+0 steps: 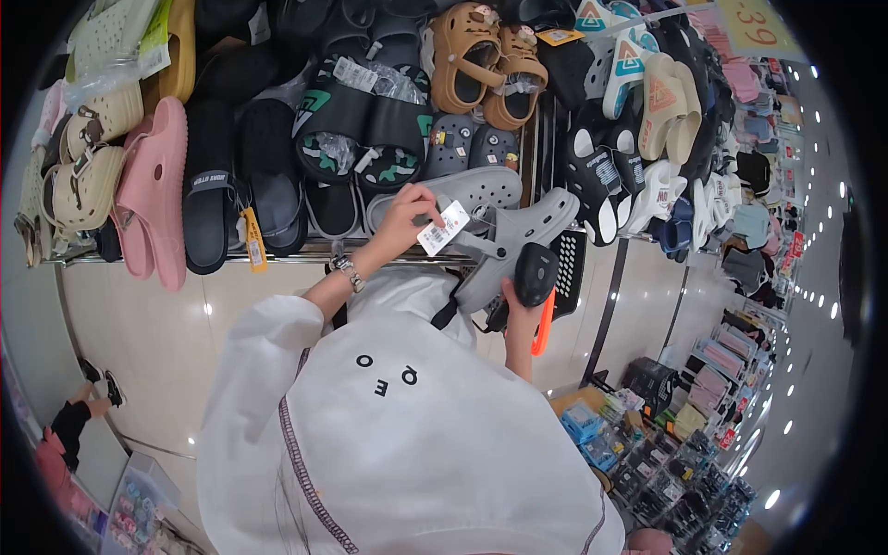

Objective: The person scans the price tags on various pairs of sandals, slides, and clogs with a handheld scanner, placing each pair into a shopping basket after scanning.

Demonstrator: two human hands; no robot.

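Two grey clogs (546, 218) lie at the front edge of the shoe display, one partly behind the other. A white price tag (443, 228) hangs at the clogs, and my left hand (407, 220), with a metal watch on its wrist, pinches it between closed fingers. My right hand (521, 313) is closed around a black handheld device (536, 275), held against the heel of the nearer clog. Part of that hand is hidden behind the device. An orange strip (544, 324) shows beside it.
Pink slides (165, 194), black slippers (208, 185) and brown clogs (467, 60) fill the display. A black perforated basket (570, 261) is right of the device. Packaged goods (675, 462) stand at lower right. Another person's legs (79, 407) show at far left.
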